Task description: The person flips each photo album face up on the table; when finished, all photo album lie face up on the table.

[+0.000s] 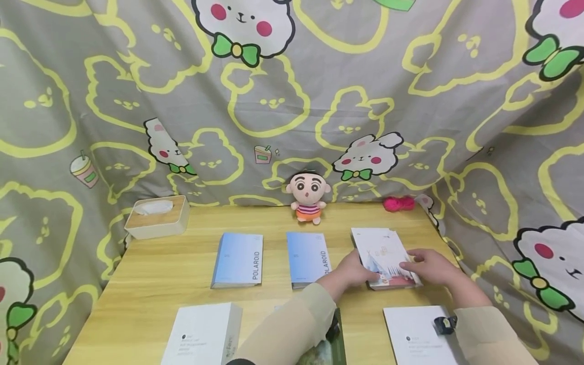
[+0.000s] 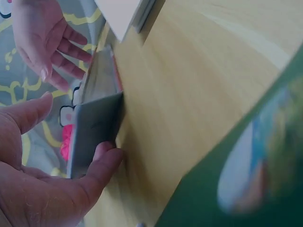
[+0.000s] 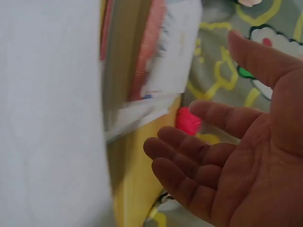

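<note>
A thick book (image 1: 383, 261) with a white illustrated cover is at the right of the back row. My left hand (image 1: 351, 271) holds its left side, with the thumb (image 2: 106, 153) bent against the book in the left wrist view. The book's page block (image 2: 102, 78) shows there too. My right hand (image 1: 431, 266) is at the book's right edge. In the right wrist view, its fingers (image 3: 180, 142) are spread and lightly bent, with the palm facing the book and nothing held.
Two blue POLAROID albums (image 1: 239, 258) (image 1: 307, 256) lie left of the book. In front are a white box (image 1: 201, 334), a green-edged book (image 1: 337, 339) partly under my left sleeve, and a white book (image 1: 415, 334). A tissue box (image 1: 157, 218), plush doll (image 1: 307, 197) and pink bundle (image 1: 399, 204) stand behind.
</note>
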{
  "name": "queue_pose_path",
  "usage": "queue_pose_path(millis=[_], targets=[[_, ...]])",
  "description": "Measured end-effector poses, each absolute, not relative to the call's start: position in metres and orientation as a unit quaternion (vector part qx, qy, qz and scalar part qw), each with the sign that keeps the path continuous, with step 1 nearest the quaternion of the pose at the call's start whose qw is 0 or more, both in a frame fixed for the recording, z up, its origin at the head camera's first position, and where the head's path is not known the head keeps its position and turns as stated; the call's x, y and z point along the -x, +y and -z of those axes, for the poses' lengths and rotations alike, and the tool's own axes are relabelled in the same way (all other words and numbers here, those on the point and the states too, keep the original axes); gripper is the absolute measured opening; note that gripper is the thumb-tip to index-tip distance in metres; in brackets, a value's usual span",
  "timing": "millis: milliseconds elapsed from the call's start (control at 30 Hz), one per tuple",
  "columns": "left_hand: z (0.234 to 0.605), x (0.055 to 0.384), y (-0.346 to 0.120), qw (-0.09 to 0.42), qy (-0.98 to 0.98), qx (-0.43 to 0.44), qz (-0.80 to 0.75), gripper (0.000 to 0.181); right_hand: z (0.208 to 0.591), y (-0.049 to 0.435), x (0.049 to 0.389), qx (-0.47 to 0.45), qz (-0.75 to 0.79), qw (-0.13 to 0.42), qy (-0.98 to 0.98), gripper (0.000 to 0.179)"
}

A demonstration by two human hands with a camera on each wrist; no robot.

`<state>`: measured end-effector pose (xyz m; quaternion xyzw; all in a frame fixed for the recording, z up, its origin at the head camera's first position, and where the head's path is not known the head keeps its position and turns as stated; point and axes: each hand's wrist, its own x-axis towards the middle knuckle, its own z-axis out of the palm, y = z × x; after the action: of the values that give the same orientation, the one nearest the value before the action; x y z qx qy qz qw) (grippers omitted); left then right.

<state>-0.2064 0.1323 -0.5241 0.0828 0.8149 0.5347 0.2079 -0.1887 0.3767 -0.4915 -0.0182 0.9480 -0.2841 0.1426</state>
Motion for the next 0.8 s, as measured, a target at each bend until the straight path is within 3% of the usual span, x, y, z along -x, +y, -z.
queue_pose_path(millis=[100, 333, 400, 567, 800], targets=[[0.519, 0.209, 0.123, 0.209, 0.816, -0.091, -0.531, 0.057, 0.483, 0.369, 0.185, 0.029, 0.278, 0.124, 0.952, 0.069], [0.500, 0.201, 0.085, 0.204, 0.849, -0.047, -0.485, 0.091, 0.483, 0.345, 0.181, 0.050, 0.294, 0.092, 0.950, 0.065], [0.493, 0.196, 0.067, 0.203, 0.839, -0.048, -0.502, 0.094, 0.483, 0.336, 0.179, 0.053, 0.310, 0.077, 0.946, 0.062], [0.470, 0.181, 0.010, 0.181, 0.804, -0.059, -0.563, 0.094, 0.480, 0.308, 0.173, 0.051, 0.375, 0.041, 0.925, 0.062], [0.442, 0.151, -0.071, 0.101, 0.787, -0.066, -0.605, 0.078, 0.469, 0.257, 0.165, 0.051, 0.432, -0.024, 0.900, 0.068]])
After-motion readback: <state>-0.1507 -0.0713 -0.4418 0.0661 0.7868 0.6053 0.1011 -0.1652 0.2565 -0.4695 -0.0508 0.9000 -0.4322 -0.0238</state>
